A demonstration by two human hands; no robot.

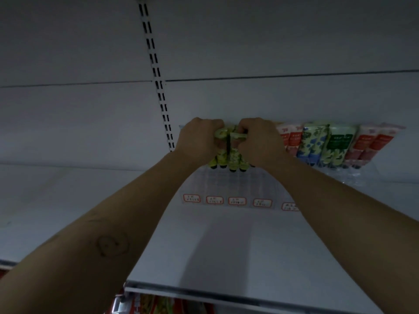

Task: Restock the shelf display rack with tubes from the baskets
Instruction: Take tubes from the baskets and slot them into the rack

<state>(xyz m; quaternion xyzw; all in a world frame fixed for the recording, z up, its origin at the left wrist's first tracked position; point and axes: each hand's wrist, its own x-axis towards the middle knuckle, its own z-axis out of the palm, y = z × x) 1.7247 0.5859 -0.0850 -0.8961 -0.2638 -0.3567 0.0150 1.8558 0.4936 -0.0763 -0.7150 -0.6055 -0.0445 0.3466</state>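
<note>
A clear plastic display rack (229, 184) stands at the back of a white shelf (226, 245), against the rear wall. My left hand (197, 141) and my right hand (260, 141) both grip a bunch of yellow-green tubes (229, 159) with dark caps, held upright at the rack's left end. The tubes' tops are hidden behind my fingers. To the right, the rack holds red-and-white tubes (291, 139), blue-patterned tubes (314, 141), green tubes (337, 143) and more red tubes (374, 143), all standing caps down.
Red-framed price labels (237, 201) line the rack's front. A slotted metal upright (156, 71) runs up the rear wall left of the rack. The shelf's metal front edge (204, 291) is near me, with colourful goods (154, 302) on the level below.
</note>
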